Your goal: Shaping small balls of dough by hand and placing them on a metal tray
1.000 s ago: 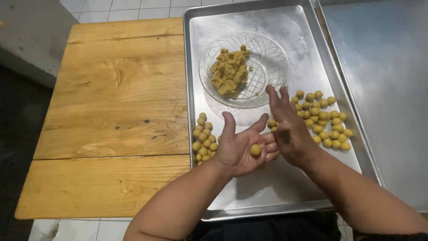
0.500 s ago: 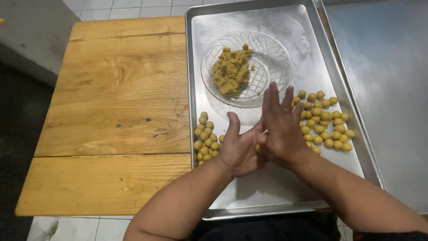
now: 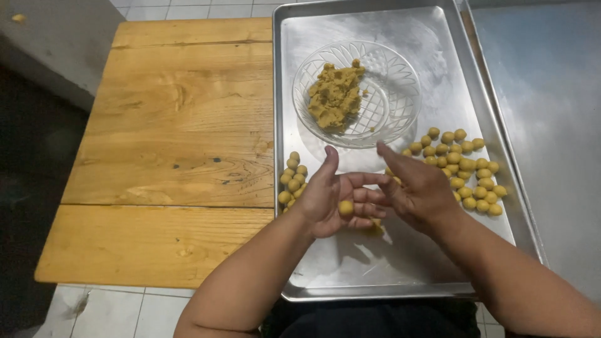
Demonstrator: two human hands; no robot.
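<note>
left hand (image 3: 335,200) cupping dough ball (image 3: 345,208), steel tray (image 3: 375,269), wooden table (image 3: 169,156)

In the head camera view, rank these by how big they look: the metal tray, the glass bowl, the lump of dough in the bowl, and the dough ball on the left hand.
1. Metal tray
2. Glass bowl
3. Lump of dough
4. Dough ball on the open left hand, clearly smallest though nearest the camera.

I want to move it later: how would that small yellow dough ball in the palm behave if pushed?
The dough ball on the left hand looks round, so it would probably roll. It matches the soft-looking paste in the glass bowl, so it likely dents easily.
</note>
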